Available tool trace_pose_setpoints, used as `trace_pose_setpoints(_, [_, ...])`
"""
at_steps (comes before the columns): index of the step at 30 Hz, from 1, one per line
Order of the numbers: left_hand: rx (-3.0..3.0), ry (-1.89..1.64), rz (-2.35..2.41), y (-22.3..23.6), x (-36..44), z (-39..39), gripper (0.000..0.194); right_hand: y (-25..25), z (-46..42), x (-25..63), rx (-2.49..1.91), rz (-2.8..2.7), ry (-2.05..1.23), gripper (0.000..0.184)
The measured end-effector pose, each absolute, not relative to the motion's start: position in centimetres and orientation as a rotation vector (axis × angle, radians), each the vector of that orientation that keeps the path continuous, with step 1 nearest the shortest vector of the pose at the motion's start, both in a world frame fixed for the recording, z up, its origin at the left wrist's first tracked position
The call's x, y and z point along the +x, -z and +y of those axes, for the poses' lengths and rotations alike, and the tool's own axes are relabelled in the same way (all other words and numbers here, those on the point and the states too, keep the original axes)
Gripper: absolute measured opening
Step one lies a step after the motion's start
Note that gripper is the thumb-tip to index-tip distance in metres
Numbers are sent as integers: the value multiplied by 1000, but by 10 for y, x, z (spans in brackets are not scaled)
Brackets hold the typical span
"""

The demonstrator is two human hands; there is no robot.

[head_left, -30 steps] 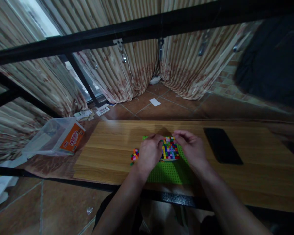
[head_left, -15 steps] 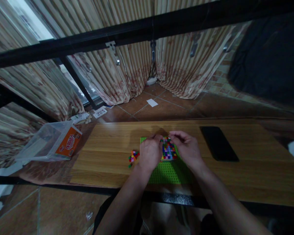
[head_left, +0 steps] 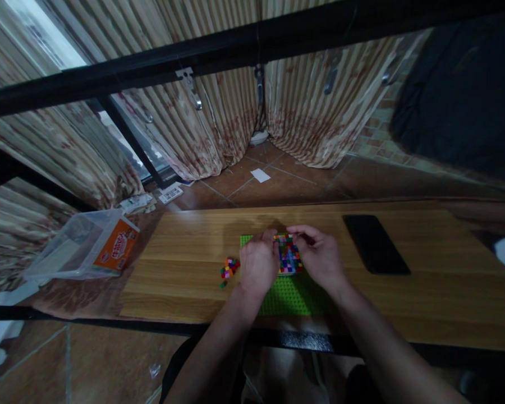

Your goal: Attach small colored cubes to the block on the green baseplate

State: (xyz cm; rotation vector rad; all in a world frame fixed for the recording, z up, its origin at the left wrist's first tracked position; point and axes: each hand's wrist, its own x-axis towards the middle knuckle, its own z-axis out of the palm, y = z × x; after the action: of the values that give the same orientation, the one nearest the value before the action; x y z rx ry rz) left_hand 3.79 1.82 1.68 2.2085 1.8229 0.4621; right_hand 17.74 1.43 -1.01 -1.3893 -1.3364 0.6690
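The left hand (head_left: 258,265) and the right hand (head_left: 323,259) are curling over the colorful block square (head_left: 290,261), which is sitting on the green board (head_left: 288,300). The right hand's fingertips are getting a bit closer to the left hand than a second ago. Finger and thumb are bending together, but I'm not seeing whether they're pinching anything.

Two bare hands (head_left: 258,262), bare wrists (head_left: 247,288), two bare forearms (head_left: 221,336), dark legwear (head_left: 183,356)
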Motion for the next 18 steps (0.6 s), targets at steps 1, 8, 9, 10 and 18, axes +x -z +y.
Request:
trace_pose_setpoints(1, [2207, -469, 1824, -16, 38, 18, 34, 9, 12, 177, -1380, -1416, -619, 27])
trace_pose_setpoints(8, [2185, -498, 1814, -13, 38, 17, 34, 11, 5, 175, -1397, -1816, -248, 43])
trace_pose_setpoints(9, [2183, -509, 1811, -13, 39, 17, 35, 11, 4, 175, -1408, -1855, -213, 44])
trace_pose_setpoints(10, [2181, -515, 1810, -13, 39, 17, 35, 11, 4, 175, -1418, -1887, -185, 45])
trace_pose_setpoints(18, [2171, -526, 1774, -14, 37, 14, 34, 11, 2, 177, -1463, -1983, -97, 48])
